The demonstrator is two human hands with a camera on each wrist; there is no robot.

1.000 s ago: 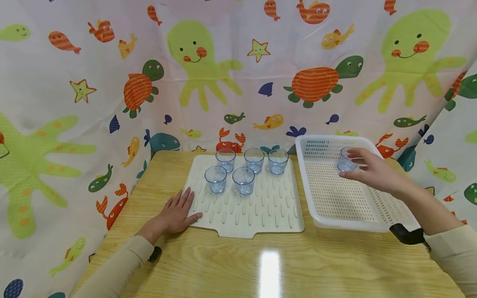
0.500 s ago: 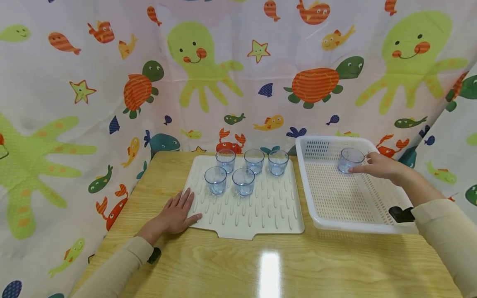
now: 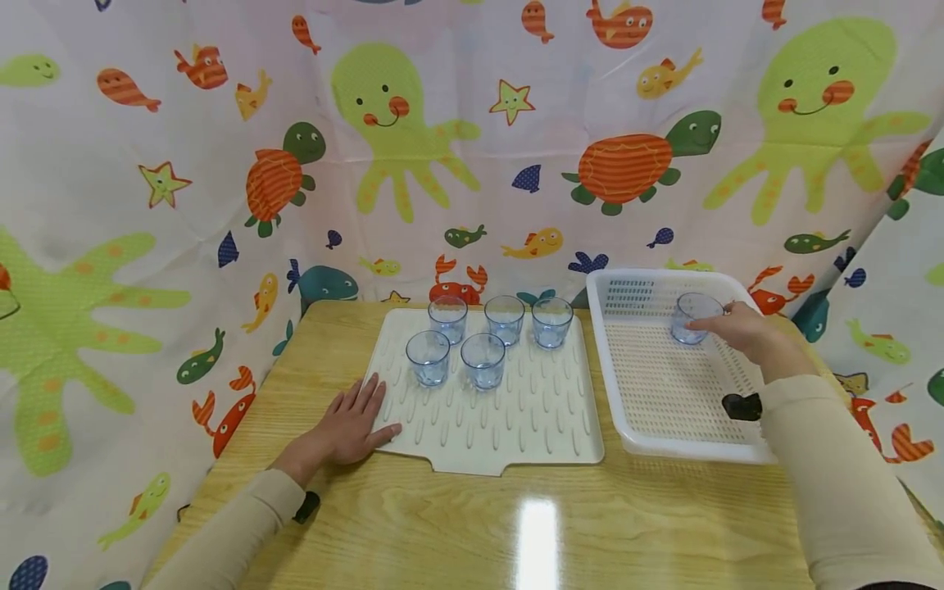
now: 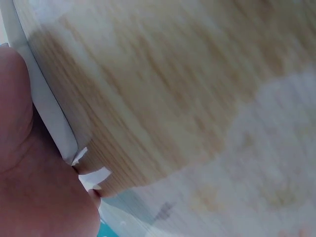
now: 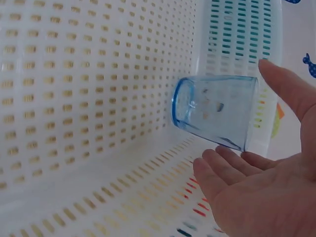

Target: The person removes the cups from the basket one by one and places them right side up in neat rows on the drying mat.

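Note:
In the head view, my left hand [image 3: 350,422] lies with spread fingers at the left edge of a cream ridged draining tray [image 3: 479,442]. Part of that palm [image 4: 44,197] shows beside the tray's edge in the left wrist view. My right hand [image 3: 745,332] reaches into a white perforated basket [image 3: 686,449], around a pale blue drinking glass [image 3: 686,324] that stands upright there. The right wrist view has this glass [image 5: 217,111] between the thumb on one side and extended fingers [image 5: 224,165] on the other, with a gap at the thumb.
Several like glasses [image 3: 483,365] stand upright toward the back of the tray. Tray and basket sit side by side on a wooden table [image 3: 413,524]. A curtain [image 3: 457,156] printed with sea animals hangs behind and at both sides.
My right hand has come down from above the glass to its right side, with the forearm swinging left. My left hand has stayed put.

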